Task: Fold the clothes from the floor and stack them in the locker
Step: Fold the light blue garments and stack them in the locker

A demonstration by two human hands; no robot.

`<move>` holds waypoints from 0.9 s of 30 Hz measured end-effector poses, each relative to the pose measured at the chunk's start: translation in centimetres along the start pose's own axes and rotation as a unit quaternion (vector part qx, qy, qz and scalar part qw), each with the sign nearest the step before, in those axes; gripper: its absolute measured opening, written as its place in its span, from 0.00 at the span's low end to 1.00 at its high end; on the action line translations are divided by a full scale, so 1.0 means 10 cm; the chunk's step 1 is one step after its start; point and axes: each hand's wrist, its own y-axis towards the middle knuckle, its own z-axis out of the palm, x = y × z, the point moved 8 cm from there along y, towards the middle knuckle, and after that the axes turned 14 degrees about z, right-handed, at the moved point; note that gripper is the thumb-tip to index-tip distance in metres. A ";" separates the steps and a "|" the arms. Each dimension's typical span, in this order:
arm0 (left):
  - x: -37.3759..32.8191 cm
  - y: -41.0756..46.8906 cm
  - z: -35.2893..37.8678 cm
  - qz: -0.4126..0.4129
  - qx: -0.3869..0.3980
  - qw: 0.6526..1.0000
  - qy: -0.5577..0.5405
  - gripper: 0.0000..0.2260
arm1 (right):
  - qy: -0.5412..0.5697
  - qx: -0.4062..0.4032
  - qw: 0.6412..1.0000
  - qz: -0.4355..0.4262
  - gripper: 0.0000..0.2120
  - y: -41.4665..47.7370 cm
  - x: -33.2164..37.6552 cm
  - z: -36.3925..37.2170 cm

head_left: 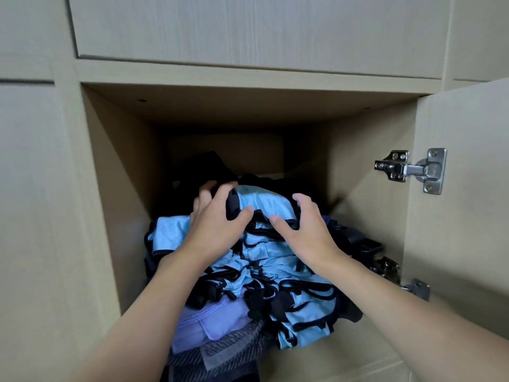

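An open locker compartment (115, 194) of pale wood holds a stack of clothes (303, 321), mostly light blue pieces with black trim. The top light blue garment (264, 201) lies folded on the stack. My left hand (217, 224) rests on its left side with fingers spread, the fingertips touching black cloth (203, 166) behind it. My right hand (303, 230) sits at its right edge, thumb on the blue fabric and fingers loosely bent over the far side. A lilac garment (209, 323) and a grey striped one (228, 354) lie at the bottom front.
The locker door (462, 230) stands open on the right, with a metal hinge (410, 169) at mid height and a lower hinge (413, 285) close to my right forearm. Closed cabinet fronts (248, 28) surround the compartment. The back of the compartment is dark.
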 end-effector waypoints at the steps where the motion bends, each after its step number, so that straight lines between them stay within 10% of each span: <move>1: -0.04 -0.03 -0.04 0.006 -0.002 1.000 -0.001 0.25 | -0.001 -0.003 1.000 -0.001 0.33 -0.04 0.02 -0.04; 13: -0.61 -0.88 -0.22 0.104 0.002 0.995 0.002 0.16 | -0.037 -0.001 0.999 0.027 0.22 -0.87 -0.09 -0.41; 27: -0.85 -3.08 1.41 0.029 0.239 0.956 -0.168 0.04 | -0.083 0.044 0.974 0.206 0.09 -2.86 -2.14 -0.44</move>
